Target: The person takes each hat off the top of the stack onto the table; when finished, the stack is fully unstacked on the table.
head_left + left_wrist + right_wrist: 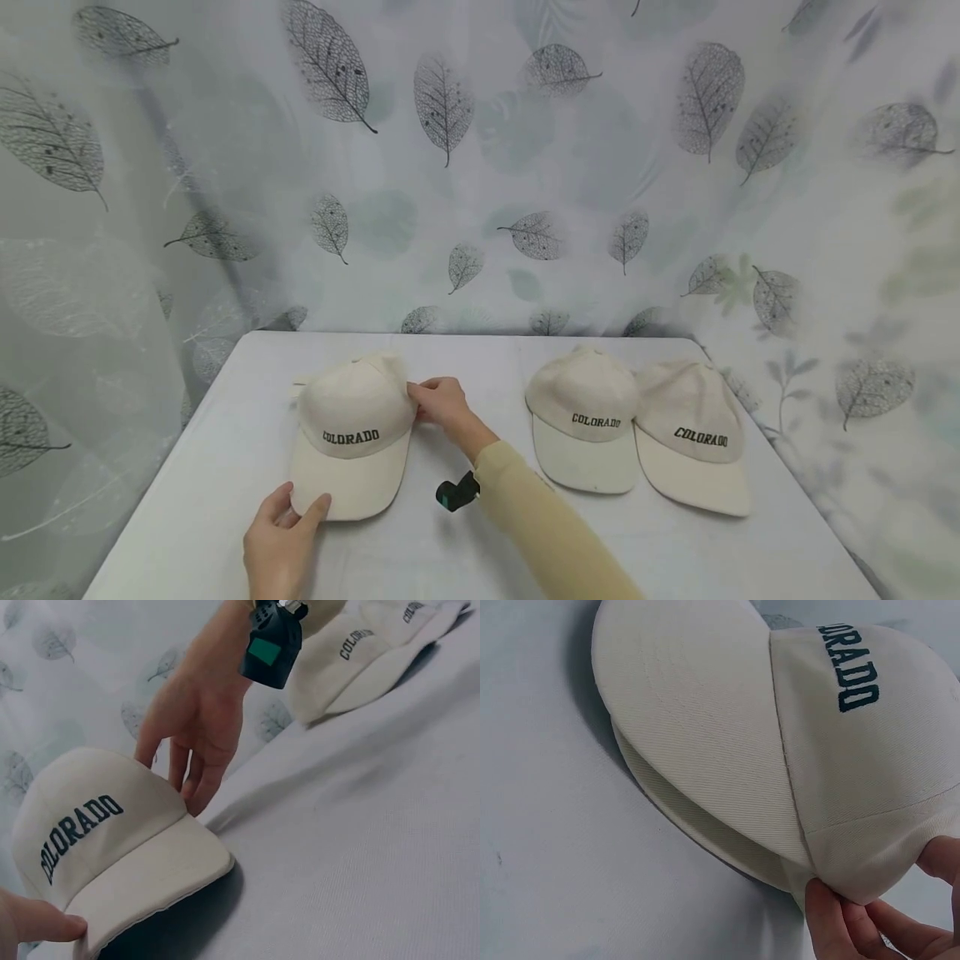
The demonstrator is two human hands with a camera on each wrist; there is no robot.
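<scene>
A cream cap (352,408) with dark COLORADO lettering lies at the left of the table, its brim toward the front. The left hand (279,546) pinches the left front edge of the brim, thumb on top. At the cap's right side, the right hand (444,408) grips the lower edge of the crown between thumb and fingers. The right wrist view shows a second brim (705,825) beneath the upper brim (682,705), so one cap sits over another. In the left wrist view the left thumb (45,921) presses the brim.
Two more cream COLORADO caps, one (588,417) beside the other (693,433), lie on the right of the white table (465,558). A black device (457,492) is on the right wrist. Behind the table hangs a leaf-patterned curtain (480,192).
</scene>
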